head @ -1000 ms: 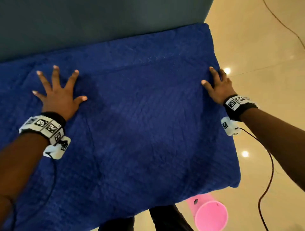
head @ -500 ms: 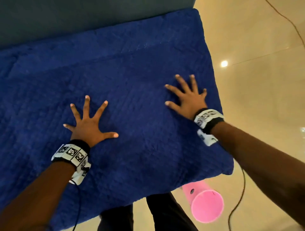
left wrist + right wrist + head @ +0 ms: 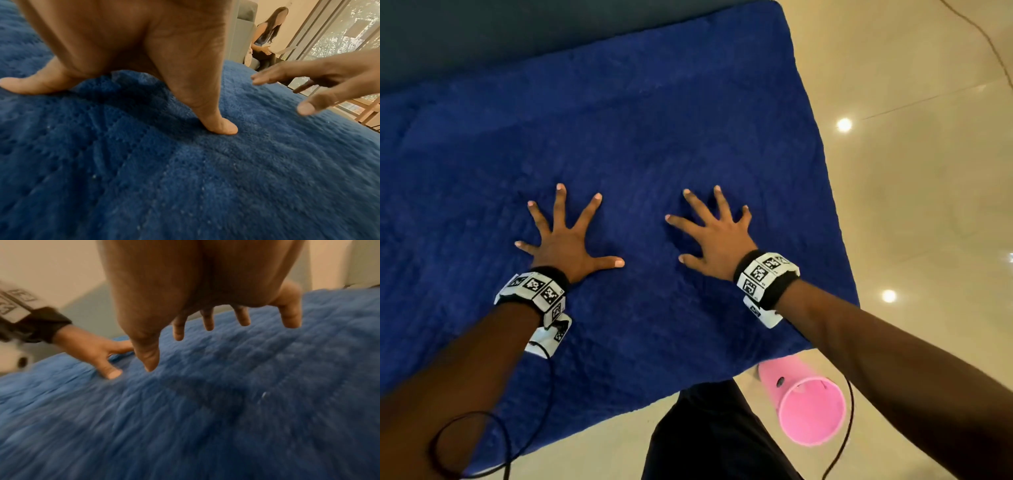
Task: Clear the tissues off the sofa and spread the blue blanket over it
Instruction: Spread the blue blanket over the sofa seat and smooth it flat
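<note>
The blue blanket (image 3: 637, 137) lies spread flat over the sofa seat, reaching the seat's right end and hanging over its front edge. My left hand (image 3: 566, 236) presses on it near the middle, fingers spread wide; its thumb (image 3: 216, 125) and little finger touch the fabric. My right hand (image 3: 714, 233) is beside it to the right, fingers also spread and straight. In the right wrist view the right hand's fingertips (image 3: 207, 324) hover just above the blanket (image 3: 205, 402), apart from it. No tissues are in view.
The grey sofa back (image 3: 517, 37) runs along the top. A pink bin (image 3: 808, 407) lies tipped on the beige floor (image 3: 928, 205) by the sofa's front right corner, next to my dark trouser leg. A person sits on another seat (image 3: 265, 40) in the distance.
Both hands have slid toward each other and toward the seat's front, the right hand coming in from the blanket's right edge. They now lie close together near the middle.
</note>
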